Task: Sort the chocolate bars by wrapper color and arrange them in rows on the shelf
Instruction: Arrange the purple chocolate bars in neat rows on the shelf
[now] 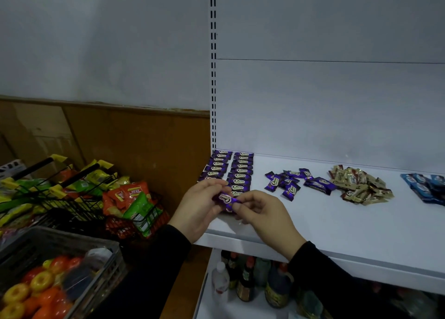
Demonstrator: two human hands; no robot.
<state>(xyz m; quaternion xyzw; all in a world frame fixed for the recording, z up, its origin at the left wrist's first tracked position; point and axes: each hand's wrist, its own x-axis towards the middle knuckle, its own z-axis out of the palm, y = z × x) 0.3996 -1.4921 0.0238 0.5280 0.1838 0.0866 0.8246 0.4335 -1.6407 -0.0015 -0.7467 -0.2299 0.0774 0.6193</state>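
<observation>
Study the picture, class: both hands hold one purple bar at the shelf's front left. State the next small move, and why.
Probably set the purple bar, held by left hand and right hand, at the near end of the two purple rows; loose purple bars remain unsorted.

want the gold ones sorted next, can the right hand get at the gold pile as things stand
Probably not right away: the right hand and left hand both pinch a purple bar. The path across the shelf to the gold pile looks free.
</observation>
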